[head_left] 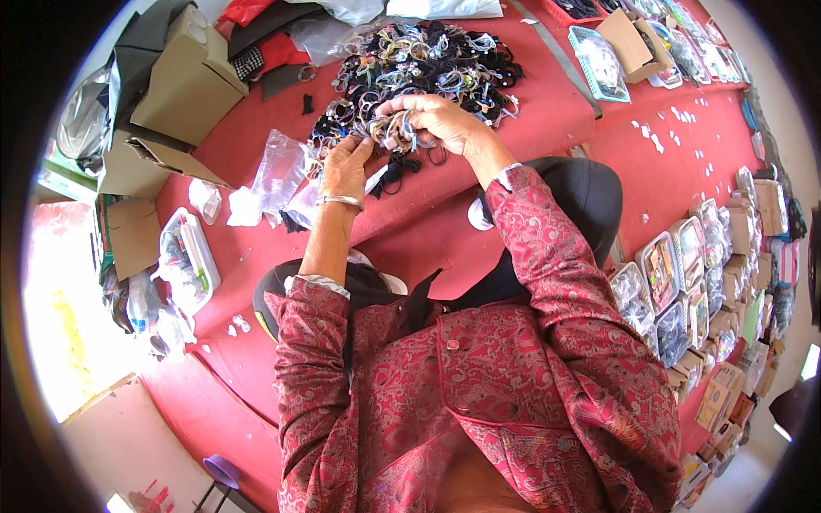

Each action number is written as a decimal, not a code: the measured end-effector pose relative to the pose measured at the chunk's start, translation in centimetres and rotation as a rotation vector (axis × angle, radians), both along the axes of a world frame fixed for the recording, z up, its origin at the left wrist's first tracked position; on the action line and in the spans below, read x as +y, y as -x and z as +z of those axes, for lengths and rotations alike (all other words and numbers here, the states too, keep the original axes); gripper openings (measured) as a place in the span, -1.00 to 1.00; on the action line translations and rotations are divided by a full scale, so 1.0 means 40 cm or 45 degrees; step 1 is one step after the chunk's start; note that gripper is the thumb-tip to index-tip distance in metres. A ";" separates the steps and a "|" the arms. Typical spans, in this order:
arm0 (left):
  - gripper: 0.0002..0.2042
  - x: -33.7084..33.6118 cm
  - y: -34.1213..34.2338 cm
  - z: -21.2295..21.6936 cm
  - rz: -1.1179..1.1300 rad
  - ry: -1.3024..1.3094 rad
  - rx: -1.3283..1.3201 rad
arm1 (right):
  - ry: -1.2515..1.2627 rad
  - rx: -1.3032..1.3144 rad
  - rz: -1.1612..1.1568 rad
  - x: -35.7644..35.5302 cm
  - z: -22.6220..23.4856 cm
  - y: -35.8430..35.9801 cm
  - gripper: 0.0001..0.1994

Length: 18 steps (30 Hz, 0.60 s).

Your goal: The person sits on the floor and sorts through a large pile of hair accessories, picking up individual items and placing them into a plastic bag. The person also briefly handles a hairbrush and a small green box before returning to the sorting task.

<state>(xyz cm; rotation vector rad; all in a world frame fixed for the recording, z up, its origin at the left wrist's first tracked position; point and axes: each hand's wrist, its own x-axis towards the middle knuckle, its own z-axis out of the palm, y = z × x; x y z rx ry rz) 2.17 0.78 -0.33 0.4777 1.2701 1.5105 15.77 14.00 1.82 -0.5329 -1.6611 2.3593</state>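
A big heap of hair ties [428,64], mostly black with pale, blue and brown ones among them, lies on the red covering in front of me. At its near edge my right hand [449,124] curls its fingers round a bunch of looped hair ties [393,132] in beige, brown and blue. My left hand [346,167], with a bangle on the wrist, reaches the left end of that bunch. Its thumb and fingers are drawn together there; what is between them is too small to make out. Black hair ties [393,169] hang or lie just below the bunch.
Clear plastic bags [278,175] lie left of the heap, near open cardboard boxes [192,81] and a white basket [201,265]. A pale blue basket [599,64] stands far right. Packed plastic trays [658,269] line the right side. White scraps [657,141] dot the red covering.
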 end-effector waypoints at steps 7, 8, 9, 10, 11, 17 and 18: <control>-0.88 0.012 -0.009 0.004 0.086 -0.027 -0.003 | 0.162 0.113 -0.082 0.009 -0.040 -0.002 -0.70; -0.88 0.014 -0.009 -0.001 0.092 -0.040 -0.012 | 0.119 0.080 -0.103 0.004 -0.055 -0.001 -0.69; -0.89 0.013 -0.004 -0.005 0.106 -0.053 -0.017 | 0.076 0.050 -0.116 -0.006 -0.057 0.003 -0.68; -0.90 0.011 0.000 -0.007 0.091 -0.064 -0.033 | -0.095 0.003 -0.140 -0.011 -0.058 0.003 -0.65; -0.90 0.010 0.001 -0.007 0.071 -0.069 -0.055 | -0.170 -0.036 -0.127 -0.010 -0.056 0.002 -0.65; -0.89 0.009 0.011 -0.019 0.089 -0.088 -0.134 | -0.449 0.056 -0.078 0.002 -0.025 0.013 -0.64; -0.88 0.010 0.008 -0.019 0.147 -0.077 -0.171 | -0.563 0.024 -0.108 0.004 -0.007 0.006 -0.63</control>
